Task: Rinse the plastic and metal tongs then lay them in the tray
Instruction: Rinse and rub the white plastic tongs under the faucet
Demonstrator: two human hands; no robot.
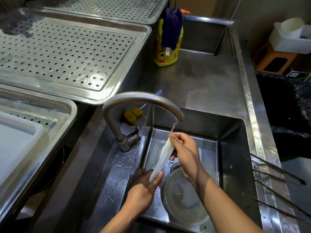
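White plastic tongs (pixel 162 156) are held slanted over the steel sink (pixel 234 148), under a thin stream from the curved tap (pixel 143 98). My left hand (pixel 144 185) grips their lower end. My right hand (pixel 184 148) pinches the upper end right beneath the water. Two pairs of long metal tongs (pixel 277 172) (pixel 284 202) lie on the sink's right rim. A perforated steel tray (pixel 70 52) sits at the upper left, wet, with nothing on its visible surface.
A steel bowl (pixel 181 197) rests in the sink near the drain. A yellow soap bottle (pixel 168 42) draped with a purple cloth stands behind. A yellow brush (pixel 133 113) lies by the tap. A white board (pixel 15 143) sits in a second tray at left. A black bin (pixel 286 106) is at right.
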